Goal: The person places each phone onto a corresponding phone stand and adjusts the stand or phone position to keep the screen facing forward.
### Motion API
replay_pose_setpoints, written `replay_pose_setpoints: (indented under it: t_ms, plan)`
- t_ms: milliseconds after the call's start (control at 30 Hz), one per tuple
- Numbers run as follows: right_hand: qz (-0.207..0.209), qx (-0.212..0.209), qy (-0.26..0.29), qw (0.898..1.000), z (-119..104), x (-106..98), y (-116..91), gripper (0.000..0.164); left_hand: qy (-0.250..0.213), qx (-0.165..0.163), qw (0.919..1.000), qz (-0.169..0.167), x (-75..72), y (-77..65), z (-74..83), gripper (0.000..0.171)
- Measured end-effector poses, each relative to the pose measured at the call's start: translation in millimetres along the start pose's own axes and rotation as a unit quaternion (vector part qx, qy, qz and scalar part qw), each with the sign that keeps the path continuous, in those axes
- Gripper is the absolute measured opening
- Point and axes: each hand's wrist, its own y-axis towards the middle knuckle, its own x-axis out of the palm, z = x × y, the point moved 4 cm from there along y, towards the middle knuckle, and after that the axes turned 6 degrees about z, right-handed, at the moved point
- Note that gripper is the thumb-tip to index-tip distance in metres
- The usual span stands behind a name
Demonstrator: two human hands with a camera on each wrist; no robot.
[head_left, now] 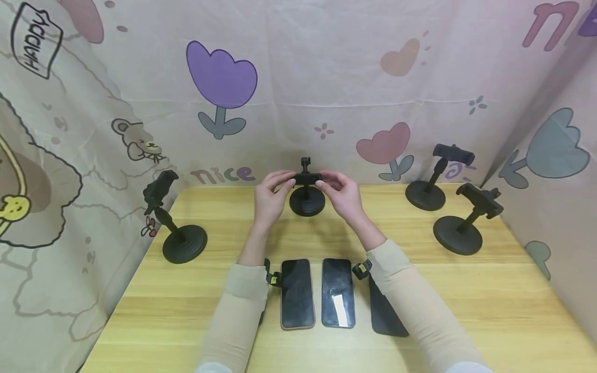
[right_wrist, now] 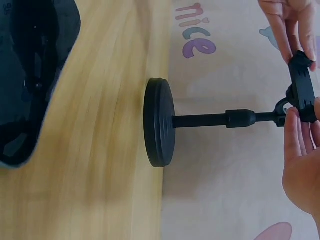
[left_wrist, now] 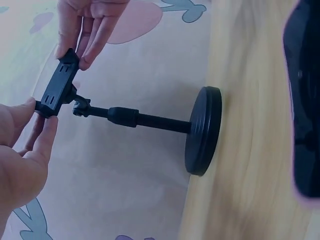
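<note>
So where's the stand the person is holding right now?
In the head view, the held stand is at the far edge of the table, near the picture's middle, its clamp held between the left hand and the right hand.

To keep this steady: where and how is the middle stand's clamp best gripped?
Grip the clamp at its two ends, probably, from left and right: it is a bar joined to the pole at its back, both ends clear of the joint.
</note>
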Motion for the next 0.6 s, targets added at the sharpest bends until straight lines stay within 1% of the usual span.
replay_pose_setpoints:
  t_ms: [133,267,433,500,600]
  plan:
    - [0.000,-0.008,0.005,1.000,0,0,0,0.037,-0.015,0.002,0.9998,0.015,0.7,-0.7,-2.2,0.021]
    - [-0.005,-0.019,0.004,1.000,1,-1,-2,0.036,-0.007,-0.006,0.9995,0.032,-0.1,-0.8,-3.4,0.022]
    - [-0.027,-0.033,-0.015,0.999,1,-6,-10,0.040,-0.004,-0.017,0.9989,0.044,0.5,-1.5,-1.9,0.022]
    - [-0.040,-0.048,-0.026,0.998,-1,-9,-14,0.042,-0.007,-0.017,0.9989,0.044,1.3,-1.7,-1.3,0.022]
    - [-0.057,-0.088,-0.055,0.993,-6,-15,-22,0.043,-0.011,-0.016,0.9990,0.041,2.6,-1.7,-1.5,0.022]
